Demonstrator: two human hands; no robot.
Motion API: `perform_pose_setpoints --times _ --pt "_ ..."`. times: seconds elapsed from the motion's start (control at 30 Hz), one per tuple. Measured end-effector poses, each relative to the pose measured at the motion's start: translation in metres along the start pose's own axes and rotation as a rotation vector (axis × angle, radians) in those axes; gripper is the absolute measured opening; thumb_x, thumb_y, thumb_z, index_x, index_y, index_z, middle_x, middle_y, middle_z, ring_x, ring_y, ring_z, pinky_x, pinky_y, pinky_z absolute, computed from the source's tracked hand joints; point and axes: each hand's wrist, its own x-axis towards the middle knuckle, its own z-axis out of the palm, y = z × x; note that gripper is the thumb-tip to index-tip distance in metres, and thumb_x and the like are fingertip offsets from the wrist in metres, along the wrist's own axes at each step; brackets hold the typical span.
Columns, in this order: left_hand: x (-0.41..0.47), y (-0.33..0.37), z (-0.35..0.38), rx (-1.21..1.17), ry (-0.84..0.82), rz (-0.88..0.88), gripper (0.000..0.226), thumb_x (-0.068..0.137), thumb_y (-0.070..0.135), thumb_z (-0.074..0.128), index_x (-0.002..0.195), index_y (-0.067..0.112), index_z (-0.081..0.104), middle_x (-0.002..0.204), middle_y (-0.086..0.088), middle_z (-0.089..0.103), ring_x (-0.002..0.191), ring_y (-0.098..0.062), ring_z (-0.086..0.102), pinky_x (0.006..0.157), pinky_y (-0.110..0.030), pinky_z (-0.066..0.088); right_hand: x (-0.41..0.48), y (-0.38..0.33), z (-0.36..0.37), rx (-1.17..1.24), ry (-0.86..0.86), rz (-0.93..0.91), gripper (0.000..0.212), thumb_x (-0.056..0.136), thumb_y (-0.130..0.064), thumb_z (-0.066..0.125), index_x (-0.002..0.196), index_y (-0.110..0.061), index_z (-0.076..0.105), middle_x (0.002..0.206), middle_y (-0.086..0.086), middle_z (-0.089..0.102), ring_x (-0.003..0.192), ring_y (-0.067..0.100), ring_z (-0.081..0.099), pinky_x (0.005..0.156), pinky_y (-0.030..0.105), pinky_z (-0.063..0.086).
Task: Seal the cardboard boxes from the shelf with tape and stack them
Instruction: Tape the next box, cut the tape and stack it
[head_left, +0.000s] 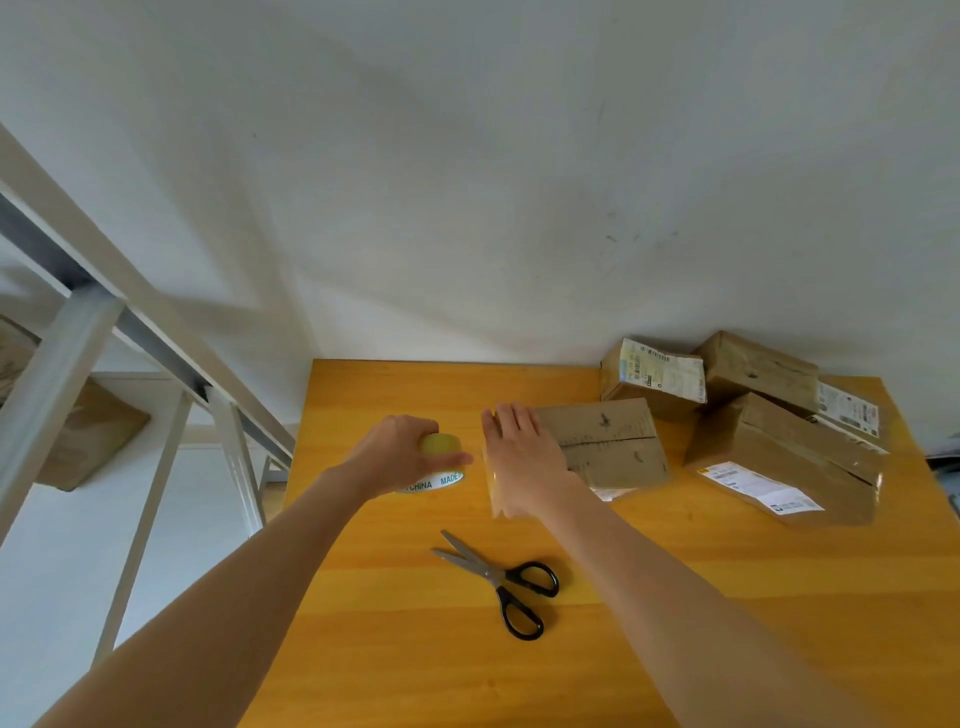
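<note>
**Tape roll gripped, box pinned flat**

Nearest: scissors (498, 579), black handles, blades parted, flat on the orange wood-grain worktop (395, 665), untouched.

Next, mid-worktop:
- Left hand (400, 452) clenched round the tape roll (441, 457), thumb along the near side. Yellowish clear tape, white core printed "MADE" and "CHINA". Resting on the worktop or just off it, cannot tell.
- Right hand (524, 457) released, fingers straight and together, palm down on the left end of the box (608, 441).
- Box just right of the tape roll, apart from it. Brown cardboard, low and flat, top flaps closed with the seam across the middle, a few dark scuffs. Glossy clear tape over the left end under the palm. Bit of white label showing at the near edge.

Farther right: three more boxes crowded together.
- Large box (779, 457): white shipping label on the near face, shiny tape across the top.
- Labelled small box (652, 376) behind the pinned one.
- Plain small box (758, 369) at the back by the wall (467, 182).

Far left: grey metal shelf (62, 322), brown cardboard on it, blurred.
</note>
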Motion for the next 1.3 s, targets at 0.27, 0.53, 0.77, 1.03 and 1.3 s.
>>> perform_pose_setpoints --times 0.27,0.53,0.77,1.03,1.3 --pt "-0.017 0.02 -0.043 0.273 0.171 0.228 0.041 0.07 0.008 0.072 0.098 0.026 0.048 0.086 0.007 0.054 0.082 -0.024 0.058 0.052 -0.029 0.038 -0.023 0.015 -0.031 0.401 0.298 -0.021 0.122 0.066 -0.035 0.085 0.153 -0.007 0.004 0.148 0.011 0.014 0.141 0.029 0.013 0.118 0.039 0.02" --pt "-0.034 0.042 -0.04 0.206 0.553 0.367 0.044 0.073 -0.009 0.059 0.114 0.007 0.055 0.105 -0.011 0.054 0.082 -0.027 0.056 0.052 -0.035 0.048 -0.044 0.033 -0.03 0.619 0.439 -0.032 0.129 0.064 -0.054 0.084 0.154 -0.012 0.001 0.144 0.003 0.015 0.136 0.023 0.017 0.114 0.032 0.021" --pt "-0.031 0.072 -0.001 -0.199 0.643 0.074 0.028 0.092 0.012 0.056 0.119 0.014 0.054 0.103 -0.001 0.063 0.08 -0.022 0.062 0.059 -0.037 0.054 -0.067 0.058 -0.014 0.826 0.451 0.042 0.13 0.063 -0.056 0.084 0.155 -0.02 -0.001 0.147 -0.001 0.013 0.138 0.02 0.02 0.114 0.038 0.032" --pt "-0.029 0.096 -0.003 -0.075 0.522 0.175 0.027 0.082 -0.005 0.05 0.104 0.011 0.049 0.068 -0.005 0.058 0.059 -0.028 0.056 0.044 -0.036 0.041 -0.079 0.071 0.012 0.873 0.412 0.038 0.13 0.063 -0.053 0.084 0.154 -0.016 -0.001 0.142 -0.013 0.007 0.136 0.015 0.018 0.115 0.032 0.027" --pt "-0.029 0.091 -0.035 0.272 0.51 0.3 0.034 0.081 -0.01 0.049 0.11 0.007 0.047 0.089 -0.011 0.053 0.059 -0.034 0.052 0.046 -0.033 0.036 -0.084 0.091 0.023 0.867 0.415 0.012 0.12 0.059 -0.056 0.084 0.15 -0.024 0.011 0.138 -0.018 0.01 0.126 0.009 0.025 0.107 0.034 0.039"
